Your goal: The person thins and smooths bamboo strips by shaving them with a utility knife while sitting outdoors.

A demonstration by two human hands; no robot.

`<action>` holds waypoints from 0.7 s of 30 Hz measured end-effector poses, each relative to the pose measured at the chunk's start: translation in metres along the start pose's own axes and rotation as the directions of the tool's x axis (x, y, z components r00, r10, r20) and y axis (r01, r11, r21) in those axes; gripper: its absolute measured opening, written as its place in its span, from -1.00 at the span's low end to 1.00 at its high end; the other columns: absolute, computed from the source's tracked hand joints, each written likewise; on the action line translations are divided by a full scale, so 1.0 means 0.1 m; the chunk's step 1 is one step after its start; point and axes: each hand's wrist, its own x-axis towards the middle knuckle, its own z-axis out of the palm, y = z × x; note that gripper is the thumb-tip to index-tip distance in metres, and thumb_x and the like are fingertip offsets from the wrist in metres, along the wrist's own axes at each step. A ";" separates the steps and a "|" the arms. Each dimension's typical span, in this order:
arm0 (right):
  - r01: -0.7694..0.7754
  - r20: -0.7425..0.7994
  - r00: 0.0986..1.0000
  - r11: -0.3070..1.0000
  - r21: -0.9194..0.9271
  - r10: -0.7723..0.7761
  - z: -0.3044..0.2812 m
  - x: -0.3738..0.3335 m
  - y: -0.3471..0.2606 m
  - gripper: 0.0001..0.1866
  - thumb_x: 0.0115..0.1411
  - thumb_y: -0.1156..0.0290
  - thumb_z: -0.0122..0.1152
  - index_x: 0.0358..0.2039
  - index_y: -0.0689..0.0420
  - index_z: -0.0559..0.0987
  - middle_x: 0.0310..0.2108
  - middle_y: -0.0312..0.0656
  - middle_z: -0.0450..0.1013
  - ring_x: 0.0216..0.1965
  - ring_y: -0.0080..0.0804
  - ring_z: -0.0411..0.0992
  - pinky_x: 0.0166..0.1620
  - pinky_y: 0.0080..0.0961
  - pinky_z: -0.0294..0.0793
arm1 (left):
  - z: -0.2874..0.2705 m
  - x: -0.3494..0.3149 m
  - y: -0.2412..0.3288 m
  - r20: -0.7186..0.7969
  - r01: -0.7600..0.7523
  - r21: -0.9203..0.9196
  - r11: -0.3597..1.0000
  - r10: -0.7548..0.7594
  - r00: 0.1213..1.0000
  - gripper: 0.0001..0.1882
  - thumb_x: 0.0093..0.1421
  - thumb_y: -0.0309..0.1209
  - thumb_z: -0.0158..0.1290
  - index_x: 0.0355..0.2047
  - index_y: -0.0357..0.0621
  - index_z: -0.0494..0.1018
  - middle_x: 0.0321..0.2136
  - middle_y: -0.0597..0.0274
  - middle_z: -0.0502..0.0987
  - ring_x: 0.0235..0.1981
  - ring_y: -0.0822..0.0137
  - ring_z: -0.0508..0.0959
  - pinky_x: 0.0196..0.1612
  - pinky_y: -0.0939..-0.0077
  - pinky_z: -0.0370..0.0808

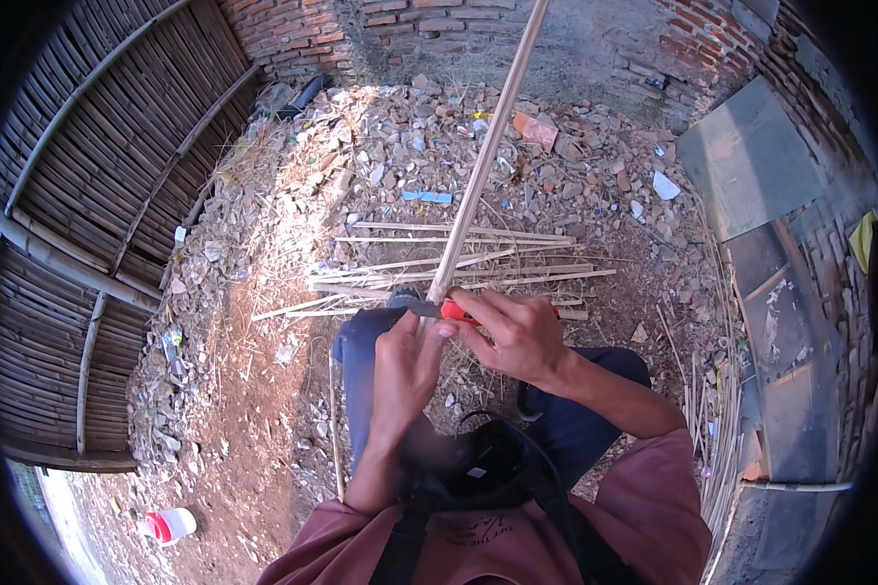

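Note:
A long pale bamboo strip slants up and away from me, its near end between my hands above my knees. My left hand is closed around the strip close to that end. My right hand grips a knife by its red handle. The blade points left and lies across the strip, just beyond my left fingers. My right thumb presses near the strip beside the handle. How deep the blade sits in the bamboo is too small to tell.
Several split bamboo strips lie crosswise on the ground beyond my knees. Rubble spreads toward a brick wall. A bamboo-slat panel stands left, grey boards lean right. A red-and-white bottle lies at lower left.

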 end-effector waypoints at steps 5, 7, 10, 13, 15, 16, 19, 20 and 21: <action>-0.036 0.005 0.999 0.999 0.030 0.036 -0.06 0.06 -0.06 -0.63 0.31 0.13 0.41 0.02 0.07 0.67 -0.46 -0.25 0.61 -0.55 -0.32 0.62 -0.57 -0.37 0.52 | 0.00 -0.01 -0.03 -0.030 0.028 0.037 0.999 -0.027 0.999 -0.75 0.51 -0.29 0.14 -0.07 -0.28 0.56 -0.46 0.54 0.50 -0.45 0.73 0.32 -0.45 0.70 0.23; -0.063 0.045 0.997 0.998 0.029 0.062 -0.09 0.07 -0.06 -0.64 0.31 0.14 0.42 0.02 0.05 0.68 -0.44 -0.26 0.61 -0.53 -0.30 0.62 -0.55 -0.35 0.53 | 0.01 -0.01 -0.03 -0.046 0.012 0.052 0.999 -0.010 0.999 -0.75 0.51 -0.30 0.13 -0.06 -0.28 0.57 -0.45 0.53 0.51 -0.45 0.72 0.34 -0.45 0.70 0.25; -0.035 0.015 0.999 0.991 0.126 0.034 -0.02 0.05 0.04 -0.65 0.30 0.15 0.42 0.01 0.03 0.68 -0.43 -0.27 0.62 -0.54 -0.28 0.62 -0.55 -0.34 0.53 | 0.04 0.03 0.00 -0.073 -0.049 0.107 0.993 0.057 0.996 -0.73 0.46 -0.37 0.18 -0.01 -0.36 0.55 -0.46 0.33 0.59 -0.43 0.60 0.39 -0.40 0.53 0.38; -0.023 0.041 0.999 0.992 0.124 0.018 -0.01 0.04 0.06 -0.64 0.28 0.15 0.43 0.00 0.04 0.69 -0.42 -0.26 0.63 -0.54 -0.28 0.62 -0.54 -0.33 0.54 | 0.01 0.01 0.00 -0.060 -0.070 0.062 0.996 0.074 0.995 -0.71 0.47 -0.36 0.15 0.04 -0.35 0.53 -0.49 0.21 0.60 -0.47 0.54 0.43 -0.42 0.46 0.40; -0.016 0.031 0.999 0.992 0.129 0.012 -0.02 0.04 0.05 -0.64 0.28 0.15 0.43 0.00 0.05 0.69 -0.42 -0.25 0.63 -0.54 -0.27 0.62 -0.54 -0.34 0.54 | -0.01 -0.01 0.02 0.012 -0.070 0.145 0.987 0.069 0.998 -0.78 0.53 -0.38 0.06 -0.04 -0.33 0.52 -0.48 0.45 0.54 -0.47 0.67 0.40 -0.46 0.65 0.32; -0.008 0.020 1.000 0.991 0.132 0.005 -0.03 0.05 0.04 -0.64 0.28 0.14 0.44 -0.01 0.06 0.68 -0.42 -0.24 0.63 -0.54 -0.27 0.62 -0.54 -0.35 0.54 | -0.01 -0.01 0.02 0.013 -0.070 0.145 0.987 0.068 0.998 -0.78 0.53 -0.38 0.06 -0.04 -0.33 0.52 -0.48 0.45 0.54 -0.47 0.67 0.40 -0.46 0.65 0.32; -0.028 0.039 0.999 0.993 0.119 0.023 -0.03 0.06 -0.01 -0.63 0.29 0.13 0.43 -0.01 0.07 0.68 -0.44 -0.24 0.62 -0.55 -0.28 0.62 -0.55 -0.36 0.54 | -0.01 -0.01 0.01 -0.002 -0.096 0.170 0.981 0.097 0.995 -0.80 0.53 -0.39 0.05 -0.08 -0.32 0.52 -0.51 0.43 0.51 -0.47 0.68 0.37 -0.47 0.65 0.30; -0.029 0.039 0.999 0.993 0.119 0.024 -0.05 0.07 -0.03 -0.63 0.29 0.13 0.43 -0.01 0.07 0.68 -0.44 -0.24 0.62 -0.55 -0.28 0.62 -0.55 -0.36 0.54 | 0.00 -0.02 0.02 -0.014 -0.087 0.175 0.981 0.091 0.996 -0.79 0.53 -0.38 0.05 -0.08 -0.32 0.52 -0.52 0.44 0.50 -0.48 0.68 0.35 -0.48 0.65 0.28; -0.029 0.040 0.999 0.996 0.088 0.025 -0.07 0.08 -0.05 -0.63 0.30 0.12 0.42 -0.01 0.07 0.68 -0.45 -0.24 0.62 -0.55 -0.29 0.61 -0.55 -0.37 0.53 | 0.01 -0.03 0.03 -0.025 -0.078 0.179 0.981 0.084 0.996 -0.79 0.54 -0.37 0.05 -0.09 -0.32 0.51 -0.53 0.44 0.48 -0.48 0.68 0.34 -0.48 0.64 0.26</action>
